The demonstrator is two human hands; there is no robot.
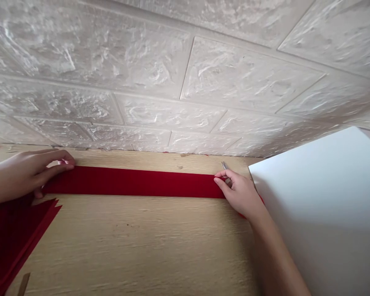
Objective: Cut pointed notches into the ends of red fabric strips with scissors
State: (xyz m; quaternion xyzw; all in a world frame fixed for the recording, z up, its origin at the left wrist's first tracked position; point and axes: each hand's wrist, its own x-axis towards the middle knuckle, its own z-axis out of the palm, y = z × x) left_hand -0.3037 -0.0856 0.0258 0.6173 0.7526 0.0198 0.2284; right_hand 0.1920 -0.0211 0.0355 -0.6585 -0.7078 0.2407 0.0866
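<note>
A long, dark red fabric strip (142, 181) lies flat and straight along the tabletop near the wall. At its left end, my left hand (46, 170) pinches the upper edge between thumb and forefinger. My right hand (237, 189) grips the other end between thumb and finger. Beyond the right fingers a pointed metal tip (224, 165) sticks out, and bits of red show beside the wrist; they look like scissors, mostly hidden under the hand. Below my left hand are layered red strips (21, 242) with notched, pointed ends, cut off by the frame's edge.
The pale wooden tabletop (142, 246) meets a white brick-patterned wall (148, 82) at the back. A large white panel or box (323, 205) stands on the right, close to my right forearm. A small brown piece (24, 283) lies at the lower left.
</note>
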